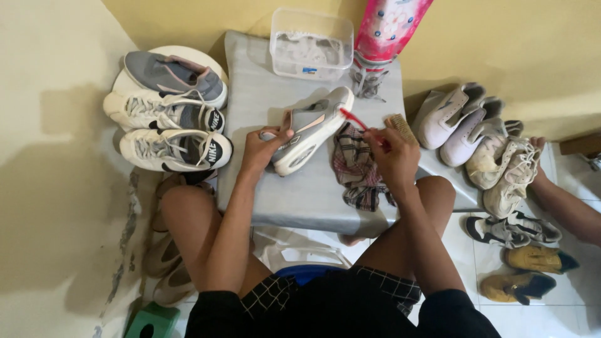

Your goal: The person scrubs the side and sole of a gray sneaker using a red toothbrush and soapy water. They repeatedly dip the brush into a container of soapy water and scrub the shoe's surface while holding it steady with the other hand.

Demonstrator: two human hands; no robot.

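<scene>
Gripping grey sneaker [310,128] at heel, left hand [263,150]; long axis up-right, toe away. Right hand [391,153] pinching red toothbrush [360,122], bristles at toe, nearer side.

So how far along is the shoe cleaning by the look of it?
Cannot tell which pairs are finished: three sneakers sit stacked at left. In hand: the left hand steadies a grey sneaker on the grey board while the right hand works a red toothbrush at it. Several dirty-looking shoes wait at right, so plenty seems left.
</scene>
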